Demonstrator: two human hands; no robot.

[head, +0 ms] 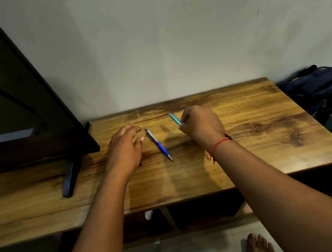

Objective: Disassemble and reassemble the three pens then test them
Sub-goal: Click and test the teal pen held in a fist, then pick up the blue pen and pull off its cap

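A blue and silver pen (158, 144) lies on the wooden table (258, 134), tip toward me. My left hand (124, 148) hovers just left of it, fingers loosely curved, thumb near the pen's silver clip end; a small dark bit shows under its heel, unclear what. My right hand (202, 127) grips a teal pen (174, 118), whose upper end sticks out up-left from my fist. A third pen is not visible.
A dark TV screen (8, 105) stands on the table's left, its black foot (70, 177) jutting toward me. A dark blue backpack (321, 86) sits off the table's right edge. A wall runs behind the table. My bare feet show on the tiled floor below.
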